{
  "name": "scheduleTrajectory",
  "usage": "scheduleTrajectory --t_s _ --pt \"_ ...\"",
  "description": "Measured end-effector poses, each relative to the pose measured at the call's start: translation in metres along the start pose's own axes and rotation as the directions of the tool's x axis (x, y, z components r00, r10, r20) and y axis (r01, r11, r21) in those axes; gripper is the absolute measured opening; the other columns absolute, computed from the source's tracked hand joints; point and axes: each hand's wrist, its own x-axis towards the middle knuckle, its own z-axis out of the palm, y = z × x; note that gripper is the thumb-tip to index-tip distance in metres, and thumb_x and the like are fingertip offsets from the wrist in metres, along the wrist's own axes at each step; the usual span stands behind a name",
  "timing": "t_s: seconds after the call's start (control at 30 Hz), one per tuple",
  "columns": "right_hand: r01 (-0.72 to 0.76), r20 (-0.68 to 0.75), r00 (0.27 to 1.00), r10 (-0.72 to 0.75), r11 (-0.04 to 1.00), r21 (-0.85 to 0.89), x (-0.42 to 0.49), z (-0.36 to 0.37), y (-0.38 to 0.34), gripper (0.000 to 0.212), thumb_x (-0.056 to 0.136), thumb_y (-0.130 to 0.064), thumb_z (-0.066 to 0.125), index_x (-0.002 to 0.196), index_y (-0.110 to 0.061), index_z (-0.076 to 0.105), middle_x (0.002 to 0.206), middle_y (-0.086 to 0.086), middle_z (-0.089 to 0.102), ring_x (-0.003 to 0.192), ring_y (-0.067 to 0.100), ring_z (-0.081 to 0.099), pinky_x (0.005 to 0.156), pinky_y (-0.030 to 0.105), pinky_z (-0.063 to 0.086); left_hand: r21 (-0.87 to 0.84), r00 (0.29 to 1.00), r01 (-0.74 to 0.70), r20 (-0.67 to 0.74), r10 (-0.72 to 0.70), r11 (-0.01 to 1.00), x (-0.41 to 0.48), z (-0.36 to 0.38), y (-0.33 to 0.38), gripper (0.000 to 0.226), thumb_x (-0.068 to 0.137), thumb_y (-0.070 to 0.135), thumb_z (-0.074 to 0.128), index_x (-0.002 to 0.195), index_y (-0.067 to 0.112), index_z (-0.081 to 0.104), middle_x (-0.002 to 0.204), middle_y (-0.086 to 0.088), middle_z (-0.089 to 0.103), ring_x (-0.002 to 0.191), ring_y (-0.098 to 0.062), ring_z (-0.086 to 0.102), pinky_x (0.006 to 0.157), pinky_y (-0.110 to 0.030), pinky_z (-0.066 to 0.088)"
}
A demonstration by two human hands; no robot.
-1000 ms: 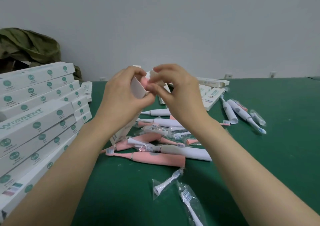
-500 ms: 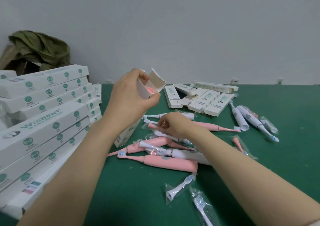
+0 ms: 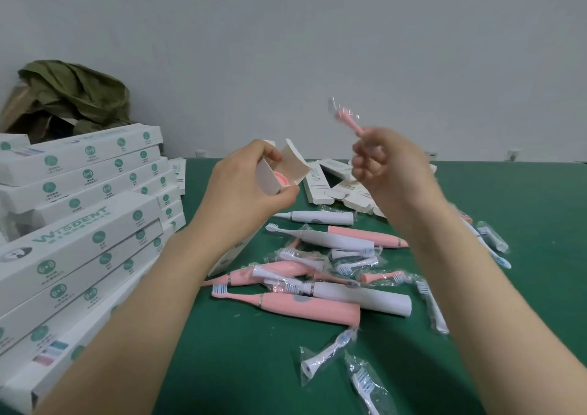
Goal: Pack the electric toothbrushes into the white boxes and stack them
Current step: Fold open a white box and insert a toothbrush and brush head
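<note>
Green tabletop (image 3: 241, 367), bagged brush head (image 3: 347, 122) in right grip (image 3: 392, 168)

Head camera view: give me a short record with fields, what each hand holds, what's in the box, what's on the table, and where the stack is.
left hand: grips an open white box, flaps up
box contents: pink toothbrush base shows inside
right hand: pinches a wrapped pink brush head, raised above the table
green table: loose pink toothbrush, white toothbrush, bagged brush heads
stack: stacked white boxes at the left
behind hands: more white boxes lying flat
</note>
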Motion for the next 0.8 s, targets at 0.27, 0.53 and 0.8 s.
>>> scheduleTrajectory --t_s 0.27,0.53,0.8 --pt "0.107 0.115 0.993 -0.040 0.733 -0.671 -0.020 0.015 0.001 0.019 0.078 -0.007 0.056 0.060 -0.006 0.061 0.039 -0.004 0.051 0.034 0.010 0.048 0.040 0.015 0.038 -0.039 0.996 -0.031 0.081 0.034 0.999 -0.003 0.006 0.003 0.038 0.071 0.023 0.074 0.108 0.021 0.065 0.089 0.023 0.055 0.083 0.001 0.046 0.070 0.001 0.032" --pt "0.218 0.144 0.974 -0.176 0.545 -0.809 -0.019 0.014 0.000 0.019 0.078 -0.006 0.052 0.069 -0.004 0.068 0.059 0.019 0.060 0.052 0.018 0.046 0.045 0.022 0.036 -0.109 0.984 -0.004 0.179 0.023 0.994 -0.005 0.012 0.005 0.043 0.067 0.020 0.077 0.106 0.031 0.064 0.095 0.023 0.061 0.088 0.007 0.052 0.068 -0.005 0.037" --pt "0.269 0.220 0.959 -0.177 0.342 -0.900 -0.014 0.006 -0.004 0.024 0.082 -0.006 0.050 0.086 -0.009 0.074 0.066 0.006 0.065 0.066 0.024 0.064 0.049 0.018 0.043 -0.059 0.975 -0.009 0.221 0.022 0.998 -0.007 0.013 0.008 0.058 0.067 0.027 0.079 0.121 0.030 0.061 0.102 0.021 0.058 0.091 0.018 0.048 0.071 0.001 0.035"
